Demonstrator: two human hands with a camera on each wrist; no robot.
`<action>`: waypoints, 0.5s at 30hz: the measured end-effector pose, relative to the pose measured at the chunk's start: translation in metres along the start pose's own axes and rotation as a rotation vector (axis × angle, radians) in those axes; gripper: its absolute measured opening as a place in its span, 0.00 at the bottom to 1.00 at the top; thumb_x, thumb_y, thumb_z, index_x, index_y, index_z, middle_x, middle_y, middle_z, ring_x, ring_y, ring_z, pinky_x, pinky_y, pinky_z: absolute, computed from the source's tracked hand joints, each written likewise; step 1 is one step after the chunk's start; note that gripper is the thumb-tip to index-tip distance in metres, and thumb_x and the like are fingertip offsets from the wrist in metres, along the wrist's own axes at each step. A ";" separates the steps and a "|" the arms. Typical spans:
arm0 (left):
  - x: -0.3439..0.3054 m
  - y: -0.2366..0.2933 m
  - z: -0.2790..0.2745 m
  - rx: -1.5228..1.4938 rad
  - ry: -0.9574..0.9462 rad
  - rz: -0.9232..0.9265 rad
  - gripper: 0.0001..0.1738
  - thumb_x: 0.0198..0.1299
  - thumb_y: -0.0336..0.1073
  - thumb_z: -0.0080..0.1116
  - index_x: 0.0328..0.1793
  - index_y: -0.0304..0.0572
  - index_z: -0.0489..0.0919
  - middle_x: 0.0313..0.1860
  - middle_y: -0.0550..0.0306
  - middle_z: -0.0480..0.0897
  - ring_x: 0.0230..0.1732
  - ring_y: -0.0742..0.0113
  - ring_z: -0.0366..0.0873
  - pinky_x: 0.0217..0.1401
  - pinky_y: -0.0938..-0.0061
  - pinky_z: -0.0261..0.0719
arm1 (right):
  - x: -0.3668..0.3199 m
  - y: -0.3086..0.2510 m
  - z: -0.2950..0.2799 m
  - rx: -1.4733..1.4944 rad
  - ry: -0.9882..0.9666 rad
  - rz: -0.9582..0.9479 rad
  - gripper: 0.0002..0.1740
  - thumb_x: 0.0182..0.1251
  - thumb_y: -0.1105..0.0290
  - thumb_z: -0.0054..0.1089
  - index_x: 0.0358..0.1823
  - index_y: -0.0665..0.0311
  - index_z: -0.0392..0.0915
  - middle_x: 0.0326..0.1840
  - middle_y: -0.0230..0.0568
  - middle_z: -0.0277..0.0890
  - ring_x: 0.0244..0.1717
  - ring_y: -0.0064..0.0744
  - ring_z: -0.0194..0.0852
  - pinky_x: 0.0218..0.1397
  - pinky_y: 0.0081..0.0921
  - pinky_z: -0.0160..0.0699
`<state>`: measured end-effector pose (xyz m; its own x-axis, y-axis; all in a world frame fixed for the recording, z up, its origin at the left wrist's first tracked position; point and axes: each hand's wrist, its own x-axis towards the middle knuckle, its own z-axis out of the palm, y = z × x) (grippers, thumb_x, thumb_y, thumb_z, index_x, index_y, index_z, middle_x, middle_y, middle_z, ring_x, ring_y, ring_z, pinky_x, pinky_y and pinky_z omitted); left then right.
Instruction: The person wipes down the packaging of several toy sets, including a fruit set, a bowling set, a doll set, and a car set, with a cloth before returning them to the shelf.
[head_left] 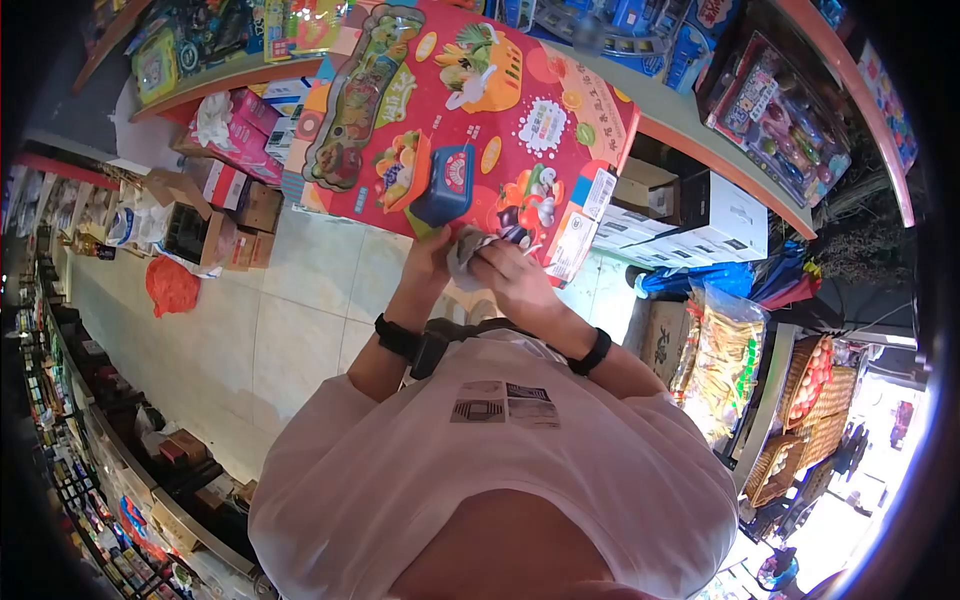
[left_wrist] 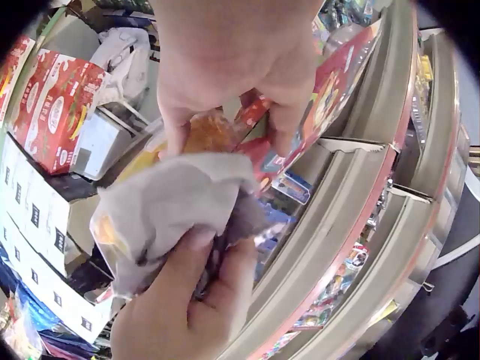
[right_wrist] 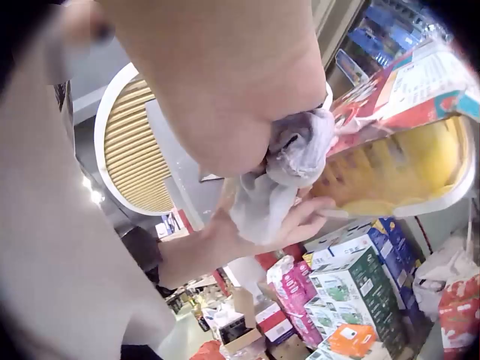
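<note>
We are keeping the red box [head_left: 470, 125] jutting out past the shelf [head_left: 720, 171], apparently so its near edge is facing us within easy reach; our left hand [head_left: 428, 265] is gripping that edge between thumb and fingers, probably for steadying it, while our right hand [head_left: 518, 278] is pinching a bunched grey cloth [head_left: 464, 258] just beside, seemingly wadding it for a firmer press; our elbows are bending outward, our forearms are converging, and our hands are nearly meeting before our chest
</note>
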<state>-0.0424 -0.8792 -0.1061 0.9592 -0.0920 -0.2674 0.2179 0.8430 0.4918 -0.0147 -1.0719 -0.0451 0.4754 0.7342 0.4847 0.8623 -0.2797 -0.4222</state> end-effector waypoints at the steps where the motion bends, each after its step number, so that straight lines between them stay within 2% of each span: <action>1: 0.001 0.002 0.013 0.013 -0.008 0.054 0.22 0.65 0.35 0.51 0.63 0.36 0.68 0.57 0.52 0.76 0.59 0.60 0.73 0.65 0.62 0.69 | -0.003 0.006 -0.005 0.009 0.018 0.001 0.24 0.46 0.80 0.54 0.49 0.69 0.74 0.51 0.48 0.72 0.52 0.49 0.71 0.53 0.41 0.75; 3: -0.001 0.003 0.036 0.040 -0.041 0.171 0.24 0.65 0.38 0.51 0.65 0.35 0.67 0.60 0.51 0.75 0.63 0.59 0.71 0.68 0.61 0.66 | -0.010 0.017 -0.016 -0.089 0.089 0.077 0.23 0.45 0.80 0.54 0.48 0.69 0.75 0.49 0.49 0.72 0.52 0.50 0.71 0.53 0.41 0.75; 7: -0.001 0.005 0.037 0.044 -0.118 0.149 0.27 0.65 0.37 0.50 0.68 0.35 0.62 0.65 0.49 0.71 0.66 0.55 0.68 0.71 0.58 0.63 | -0.016 0.041 -0.053 -0.182 0.234 0.265 0.22 0.44 0.84 0.55 0.46 0.73 0.74 0.47 0.53 0.71 0.51 0.55 0.70 0.54 0.43 0.72; 10: 0.005 0.003 0.028 -0.043 -0.069 0.149 0.27 0.65 0.36 0.48 0.69 0.34 0.61 0.65 0.49 0.70 0.67 0.55 0.67 0.72 0.56 0.61 | -0.017 0.051 -0.067 -0.214 0.282 0.323 0.20 0.47 0.85 0.55 0.46 0.74 0.73 0.48 0.54 0.70 0.51 0.56 0.69 0.54 0.43 0.71; 15: 0.012 0.004 0.022 -0.060 -0.190 0.097 0.28 0.65 0.37 0.50 0.69 0.36 0.61 0.65 0.50 0.70 0.66 0.55 0.67 0.71 0.58 0.62 | -0.010 0.035 -0.082 -0.259 0.345 0.356 0.18 0.52 0.84 0.54 0.47 0.74 0.72 0.49 0.53 0.70 0.51 0.55 0.68 0.54 0.42 0.70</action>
<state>-0.0261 -0.8885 -0.0885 0.9931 -0.1025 -0.0575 0.1174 0.8822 0.4560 0.0253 -1.1396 -0.0017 0.7370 0.3339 0.5877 0.6323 -0.6480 -0.4247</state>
